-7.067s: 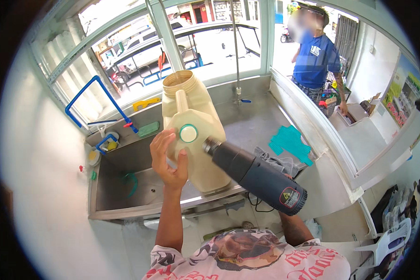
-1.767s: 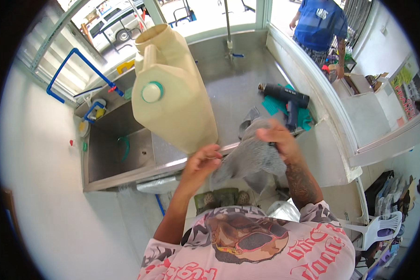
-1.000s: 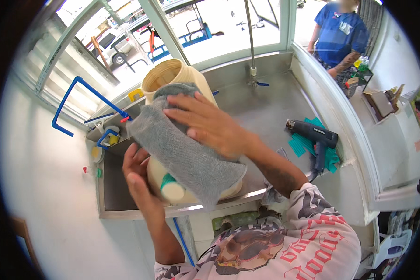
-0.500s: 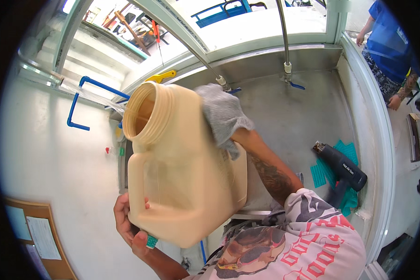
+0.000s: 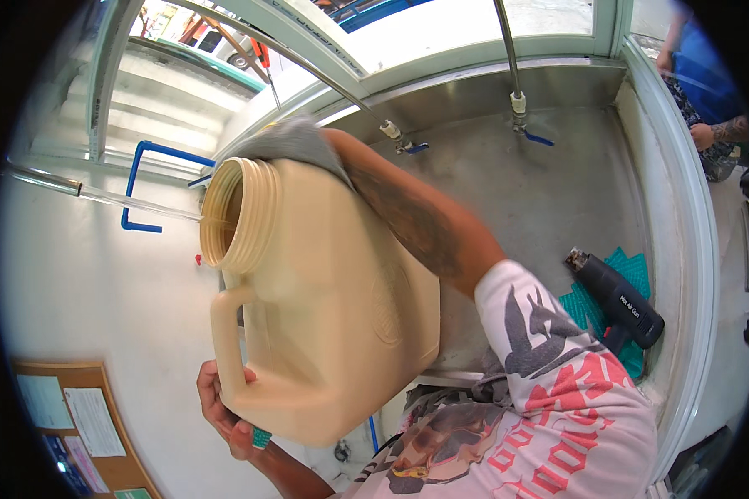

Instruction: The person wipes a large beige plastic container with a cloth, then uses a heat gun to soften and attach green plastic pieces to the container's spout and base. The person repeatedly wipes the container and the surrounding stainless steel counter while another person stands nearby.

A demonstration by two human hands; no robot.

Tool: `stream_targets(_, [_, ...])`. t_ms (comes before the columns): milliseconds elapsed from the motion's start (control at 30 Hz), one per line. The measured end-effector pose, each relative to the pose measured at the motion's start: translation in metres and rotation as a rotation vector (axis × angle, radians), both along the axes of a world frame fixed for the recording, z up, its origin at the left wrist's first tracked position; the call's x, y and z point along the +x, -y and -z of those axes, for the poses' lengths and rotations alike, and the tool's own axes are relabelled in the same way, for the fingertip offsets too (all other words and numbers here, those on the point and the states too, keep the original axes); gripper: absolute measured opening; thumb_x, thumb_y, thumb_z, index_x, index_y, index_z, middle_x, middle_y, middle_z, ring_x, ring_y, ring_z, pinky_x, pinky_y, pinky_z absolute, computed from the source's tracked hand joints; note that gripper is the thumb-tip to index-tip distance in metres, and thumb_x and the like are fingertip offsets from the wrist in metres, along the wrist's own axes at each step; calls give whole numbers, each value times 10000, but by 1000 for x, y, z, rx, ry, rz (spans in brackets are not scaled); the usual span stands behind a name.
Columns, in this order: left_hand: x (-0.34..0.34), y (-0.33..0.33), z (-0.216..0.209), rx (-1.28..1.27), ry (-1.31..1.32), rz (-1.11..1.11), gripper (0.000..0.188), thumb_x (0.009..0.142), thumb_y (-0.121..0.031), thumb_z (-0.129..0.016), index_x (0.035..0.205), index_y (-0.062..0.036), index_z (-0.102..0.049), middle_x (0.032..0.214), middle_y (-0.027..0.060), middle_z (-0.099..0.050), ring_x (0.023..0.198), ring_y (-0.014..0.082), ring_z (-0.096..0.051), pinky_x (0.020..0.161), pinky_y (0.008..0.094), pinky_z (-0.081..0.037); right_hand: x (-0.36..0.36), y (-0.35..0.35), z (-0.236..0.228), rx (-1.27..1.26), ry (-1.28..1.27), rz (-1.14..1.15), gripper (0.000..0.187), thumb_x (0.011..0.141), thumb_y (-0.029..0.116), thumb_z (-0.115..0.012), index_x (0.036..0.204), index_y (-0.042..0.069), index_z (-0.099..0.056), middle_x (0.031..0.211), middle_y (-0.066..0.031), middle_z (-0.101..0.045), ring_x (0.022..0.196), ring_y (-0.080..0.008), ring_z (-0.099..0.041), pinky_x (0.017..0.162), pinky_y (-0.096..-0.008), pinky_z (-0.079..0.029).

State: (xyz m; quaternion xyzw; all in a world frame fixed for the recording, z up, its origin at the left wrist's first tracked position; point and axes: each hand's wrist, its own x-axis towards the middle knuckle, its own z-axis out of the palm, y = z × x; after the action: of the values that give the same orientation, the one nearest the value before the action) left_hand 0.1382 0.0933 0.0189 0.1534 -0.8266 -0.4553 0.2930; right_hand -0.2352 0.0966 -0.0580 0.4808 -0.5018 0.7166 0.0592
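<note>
A big cream plastic jug (image 5: 341, 291) with a wide threaded mouth is tilted in front of me, its mouth toward the upper left. My left hand (image 5: 222, 412) is closed around the lower part of its side handle. A teal textured scrap (image 5: 261, 437) shows beside that thumb. A grey cloth (image 5: 291, 141) lies against the jug's far upper side, behind the mouth. My right hand is on this cloth, its fingers hidden; only my right forearm (image 5: 416, 216) shows, reaching over the jug. From a metal pipe (image 5: 46, 177), a clear stream, seemingly water, runs into the mouth.
A metal basin (image 5: 549, 195) lies beyond the jug, under two valves with blue levers (image 5: 539, 139). At right, a black hot air gun (image 5: 616, 298) rests on teal textured material (image 5: 637, 270). Blue piping (image 5: 127, 191) juts from the left. Another person (image 5: 707, 83) stands at far right.
My right hand and the grey cloth have moved left and away from me, to behind the jug's mouth. The jug has shifted slightly left, and the clear stream now enters its mouth.
</note>
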Motion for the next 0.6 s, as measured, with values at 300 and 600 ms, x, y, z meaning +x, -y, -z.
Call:
stream_targets(300, [2,2,9,16,-57,-49,1016,699,-563,-776,1351,121,-403,1079,156,-642,1006,211,-594,908,337,-456,179,-96,98,62,194,227,633,901,296,-669,1435,40,-445,1473,-166,-435,1356,-329,-431,1147,-434,-332])
stream_targets(600, [-24,114,75,378,-391,278,798,975,-691,-376,1360,-10,-533,1392,197,-543,1271,295,-535,1079,455,-407,90,-75,82,92,85,403,622,925,297,-638,1449,38,-425,1484,-164,-424,1361,-329,-421,1156,-433,-318])
